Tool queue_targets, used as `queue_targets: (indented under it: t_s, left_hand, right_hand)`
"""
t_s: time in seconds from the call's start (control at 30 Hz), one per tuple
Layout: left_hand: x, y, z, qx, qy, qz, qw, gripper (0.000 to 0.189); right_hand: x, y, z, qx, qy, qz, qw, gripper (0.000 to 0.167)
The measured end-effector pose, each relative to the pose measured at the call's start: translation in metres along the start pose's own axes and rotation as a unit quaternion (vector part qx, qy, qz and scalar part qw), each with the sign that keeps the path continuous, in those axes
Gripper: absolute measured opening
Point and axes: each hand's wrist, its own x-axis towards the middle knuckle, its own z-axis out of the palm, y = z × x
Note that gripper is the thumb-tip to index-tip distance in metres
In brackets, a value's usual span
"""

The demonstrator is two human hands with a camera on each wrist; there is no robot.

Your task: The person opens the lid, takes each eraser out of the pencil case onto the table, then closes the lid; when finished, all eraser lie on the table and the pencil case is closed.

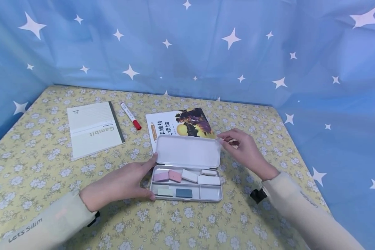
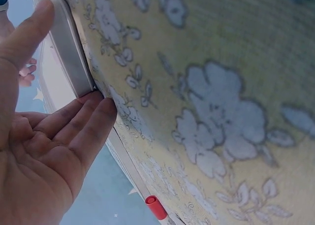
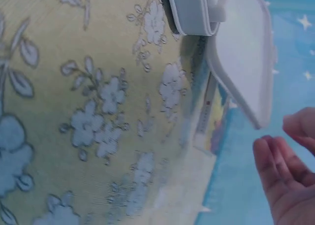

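Observation:
A white hinged case (image 1: 210,193) lies on the table, its lid (image 1: 189,151) raised at the back. Inside, several eraser-like blocks sit in compartments: a lilac block (image 1: 160,176), a pink block (image 1: 174,176), white blocks (image 1: 208,180), a pale green block (image 1: 164,192) and a dark teal block (image 1: 183,192). My left hand (image 1: 125,182) spans the case's left end, fingers extended toward the hinge and thumb at the front corner. Beside the lid's right upper corner is my right hand (image 1: 245,149), with thumb and bent fingers apart in the right wrist view (image 3: 290,171).
Behind the lid, a picture book (image 1: 193,121) lies partly covered. A notebook (image 1: 95,130) is at the left, and a marker with a red cap (image 1: 131,116) lies between them. A flowered cloth (image 1: 187,225) covers the table; a blue star curtain (image 1: 187,45) hangs behind.

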Motion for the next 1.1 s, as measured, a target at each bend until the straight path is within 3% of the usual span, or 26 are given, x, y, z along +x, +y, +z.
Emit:
queue_targets:
  t_s: [0.1, 0.2, 0.37, 0.53, 0.73, 1.1]
  left_hand:
    - [0.0, 0.0, 0.0, -0.002, -0.001, -0.002, 1.0, 0.122]
    - [0.0, 0.0, 0.0, -0.003, -0.001, -0.005, 1.0, 0.123]
    - [0.0, 0.0, 0.001, -0.001, -0.002, -0.006, 1.0, 0.124]
    - [0.0, 0.0, 0.001, 0.001, -0.001, -0.005, 1.0, 0.123]
    - [-0.001, 0.0, 0.0, 0.004, 0.001, -0.005, 1.0, 0.123]
    - [-0.002, 0.0, 0.0, 0.007, 0.004, -0.003, 1.0, 0.123]
  right_hand:
    - [-0.004, -0.008, 0.0, -0.001, -0.015, -0.036, 0.9992, 0.022]
    - [-0.008, -0.018, 0.005, -0.004, -0.067, -0.085, 0.9941, 0.024]
    - [-0.014, -0.034, 0.018, -0.02, -0.17, -0.15, 0.9738, 0.029]
    - [-0.017, -0.049, 0.028, -0.044, -0.258, -0.167, 0.9508, 0.029]
    - [-0.022, -0.058, 0.03, -0.121, -0.277, -0.189, 0.9341, 0.027]
    - [-0.03, -0.066, 0.03, -0.218, -0.278, -0.163, 0.9214, 0.029]
